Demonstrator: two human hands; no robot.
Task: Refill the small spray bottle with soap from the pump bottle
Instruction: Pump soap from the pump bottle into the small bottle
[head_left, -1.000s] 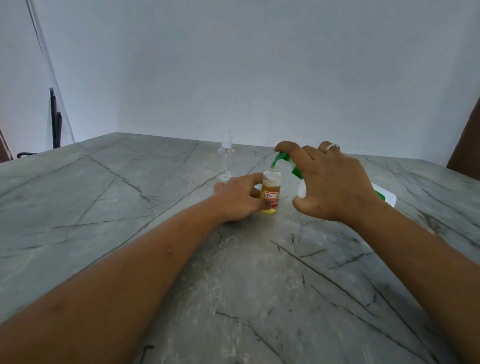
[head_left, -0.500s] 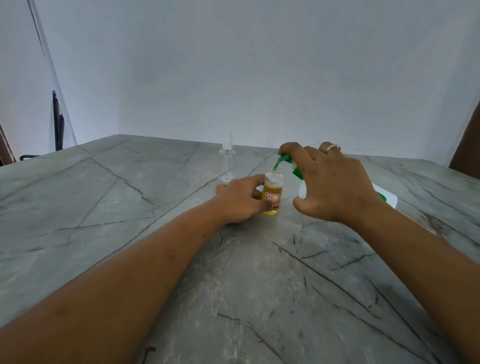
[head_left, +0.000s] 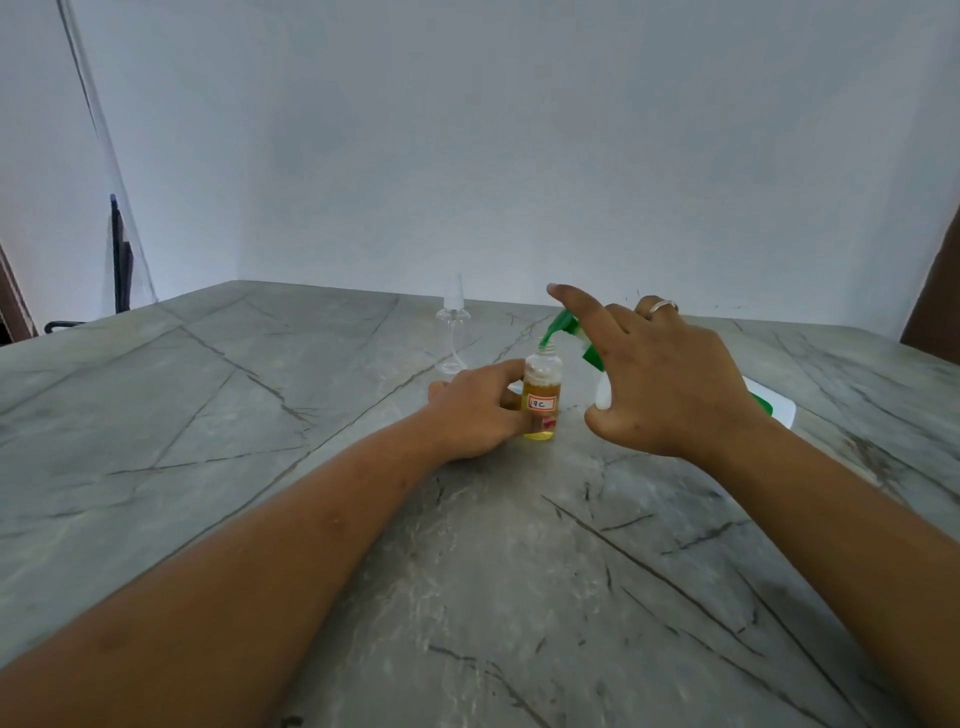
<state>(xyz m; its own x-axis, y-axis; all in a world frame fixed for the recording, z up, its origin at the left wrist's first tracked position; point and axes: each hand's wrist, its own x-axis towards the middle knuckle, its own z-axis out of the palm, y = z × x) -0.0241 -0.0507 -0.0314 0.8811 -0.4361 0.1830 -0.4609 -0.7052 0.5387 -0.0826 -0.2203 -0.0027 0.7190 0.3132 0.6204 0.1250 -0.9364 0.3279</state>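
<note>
Though mostly behind right hand, pump bottle.

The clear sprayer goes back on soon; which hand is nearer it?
Left. The left hand grips the small bottle in front of the clear sprayer; the right hand holds the pump bottle, farther right.

A small clear plastic bottle of yellow liquid stands upright on the grey veined stone table, near its middle. The left hand rests on the table just left of it, fingers round its side. Just right of it leans a tilted white plastic pump bottle with a green head, its spout directly above the small bottle's open mouth. The right hand grips it from the near side. Behind and to the left, apart from both hands, a clear plastic spray bottle stands upright.
</note>
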